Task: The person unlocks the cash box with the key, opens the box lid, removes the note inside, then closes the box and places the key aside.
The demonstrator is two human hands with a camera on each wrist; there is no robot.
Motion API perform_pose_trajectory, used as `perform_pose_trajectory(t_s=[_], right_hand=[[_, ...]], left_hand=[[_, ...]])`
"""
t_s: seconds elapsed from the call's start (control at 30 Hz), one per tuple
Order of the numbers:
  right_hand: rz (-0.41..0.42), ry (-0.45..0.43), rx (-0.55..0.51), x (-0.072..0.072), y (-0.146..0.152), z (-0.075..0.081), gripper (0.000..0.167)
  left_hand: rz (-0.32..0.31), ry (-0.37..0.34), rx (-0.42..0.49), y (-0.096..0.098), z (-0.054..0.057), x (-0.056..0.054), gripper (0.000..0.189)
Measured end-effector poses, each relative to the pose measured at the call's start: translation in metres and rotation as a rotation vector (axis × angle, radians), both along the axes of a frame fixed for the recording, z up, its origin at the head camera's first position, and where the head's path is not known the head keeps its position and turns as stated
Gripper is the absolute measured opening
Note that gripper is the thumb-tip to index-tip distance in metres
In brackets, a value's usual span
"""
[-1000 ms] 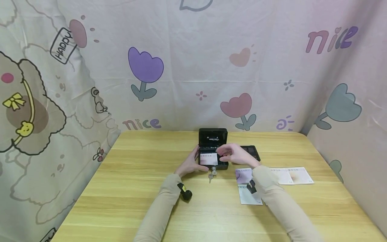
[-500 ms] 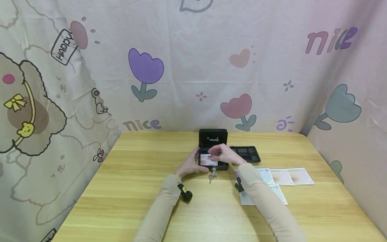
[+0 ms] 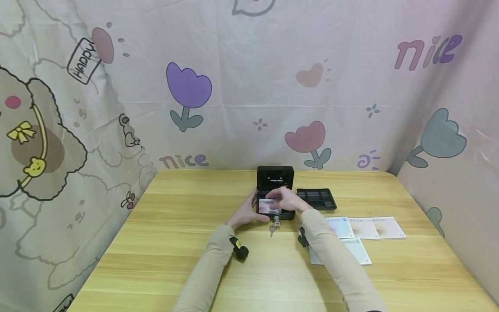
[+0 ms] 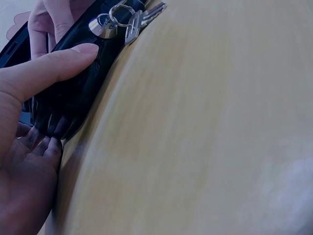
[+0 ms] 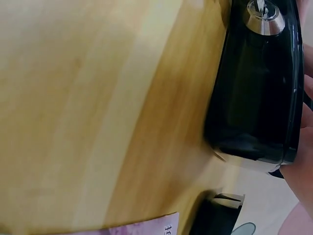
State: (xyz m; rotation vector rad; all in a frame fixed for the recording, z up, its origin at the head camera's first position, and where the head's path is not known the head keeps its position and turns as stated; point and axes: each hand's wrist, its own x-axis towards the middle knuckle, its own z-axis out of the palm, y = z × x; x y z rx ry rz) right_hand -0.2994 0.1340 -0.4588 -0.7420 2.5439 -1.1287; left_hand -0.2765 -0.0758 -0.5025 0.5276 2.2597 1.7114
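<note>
A small black cash box (image 3: pixel 275 175) stands with its lid raised, a lock and keys (image 3: pixel 272 229) hanging at its front. My left hand (image 3: pixel 246 213) grips its left front corner; in the left wrist view the thumb (image 4: pixel 73 61) lies against the front wall and the fingers are at the side. Inside lies a pinkish banknote (image 3: pixel 266 206). My right hand (image 3: pixel 287 201) reaches over the box's right side, its bent fingers over the note and partly covering it. The right wrist view shows the box's front (image 5: pixel 254 93), with the right fingertips mostly hidden behind its rim.
A black compartment tray (image 3: pixel 320 199) lies right of the box. Several banknotes (image 3: pixel 362 227) are laid out on the wooden table (image 3: pixel 175 225) at the right, partly under the right sleeve (image 3: pixel 331 242). A printed curtain (image 3: pixel 234 86) hangs behind.
My right hand has moved left, from the box's right edge to over the note inside, and the forearm has shifted left with it. The left hand keeps its grip on the box.
</note>
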Motion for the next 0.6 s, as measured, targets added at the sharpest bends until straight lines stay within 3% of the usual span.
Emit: perform_pose_trajectory(t_s=[0.6], right_hand=[[-0.001,-0.009,-0.027,0.0012,-0.0008,-0.0005,0.035]], left_hand=[[0.012,-0.011,-0.029,-0.0011,0.0005,0.0008,0.127]])
